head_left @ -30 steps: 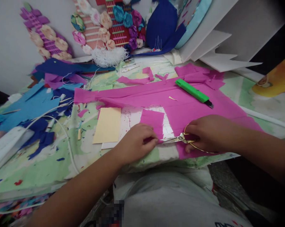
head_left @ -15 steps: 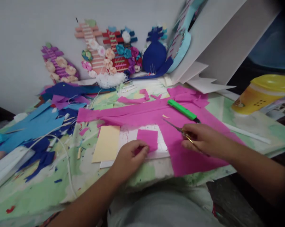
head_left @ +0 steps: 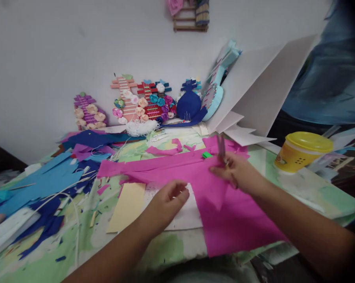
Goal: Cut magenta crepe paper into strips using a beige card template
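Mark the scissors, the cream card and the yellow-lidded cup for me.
Scissors (head_left: 221,147): head view, on the blurred blades.
Cream card (head_left: 127,207): head view, middle of its flat face.
Yellow-lidded cup (head_left: 301,154): head view, on its side, below the lid.

Scissors in right hand over pink sheet

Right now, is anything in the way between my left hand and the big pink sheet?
Nothing visible is: only the flat white board lies between your left hand and the big pink sheet. Your right hand is farther right, above the sheet.
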A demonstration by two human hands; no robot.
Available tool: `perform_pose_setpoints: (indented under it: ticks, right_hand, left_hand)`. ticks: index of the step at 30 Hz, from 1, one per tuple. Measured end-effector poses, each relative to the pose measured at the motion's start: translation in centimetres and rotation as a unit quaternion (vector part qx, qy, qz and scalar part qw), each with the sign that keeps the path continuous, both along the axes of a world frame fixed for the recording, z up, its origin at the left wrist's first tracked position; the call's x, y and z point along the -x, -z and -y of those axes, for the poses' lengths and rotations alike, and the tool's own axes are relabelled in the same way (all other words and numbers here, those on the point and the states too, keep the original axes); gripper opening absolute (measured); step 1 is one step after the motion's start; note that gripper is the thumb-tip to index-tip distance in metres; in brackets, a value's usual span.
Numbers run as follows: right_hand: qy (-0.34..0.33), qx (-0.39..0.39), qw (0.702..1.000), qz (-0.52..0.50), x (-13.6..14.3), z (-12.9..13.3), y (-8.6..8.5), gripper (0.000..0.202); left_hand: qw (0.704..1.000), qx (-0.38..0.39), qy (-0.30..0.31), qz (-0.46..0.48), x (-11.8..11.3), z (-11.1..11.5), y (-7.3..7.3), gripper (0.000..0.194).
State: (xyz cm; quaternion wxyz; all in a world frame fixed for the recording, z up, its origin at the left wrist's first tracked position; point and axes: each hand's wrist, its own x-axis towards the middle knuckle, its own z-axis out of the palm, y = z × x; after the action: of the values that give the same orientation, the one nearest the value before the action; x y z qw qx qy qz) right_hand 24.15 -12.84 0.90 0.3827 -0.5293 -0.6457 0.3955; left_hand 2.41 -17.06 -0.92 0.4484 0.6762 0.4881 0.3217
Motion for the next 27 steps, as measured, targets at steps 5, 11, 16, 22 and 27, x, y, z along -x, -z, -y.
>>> perform_pose_setpoints:
  ticks: [5, 11, 16, 22, 27]
  right_hand:
    - [0.250, -0.173, 0.905, 0.298, -7.5, -10.2, -0.6, 0.018]
    - [0.272, -0.165, 0.848, 0.424, -9.7, -16.0, -0.9, 0.032]
    - [0.209, -0.171, 0.879, 0.393, -4.6, -13.1, 0.3, 0.045]
    - [0.082, -0.072, 0.873, 0.475, -3.4, -12.7, 4.7, 0.033]
    - [0.097, -0.043, 0.861, 0.497, -7.1, -13.8, 5.9, 0.020]
  left_hand:
    - [0.905, -0.246, 0.073, -0.339, 2.3, -0.2, 2.2, 0.035]
    - [0.843, -0.298, 0.015, -0.448, 4.7, -2.4, 2.3, 0.042]
    - [0.852, -0.204, 0.012, -0.481, 4.6, -8.8, 1.4, 0.055]
    - [0.852, -0.172, 0.035, -0.494, 4.7, -13.1, 4.4, 0.066]
    - [0.848, -0.159, 0.033, -0.504, 5.6, -12.2, 6.1, 0.066]
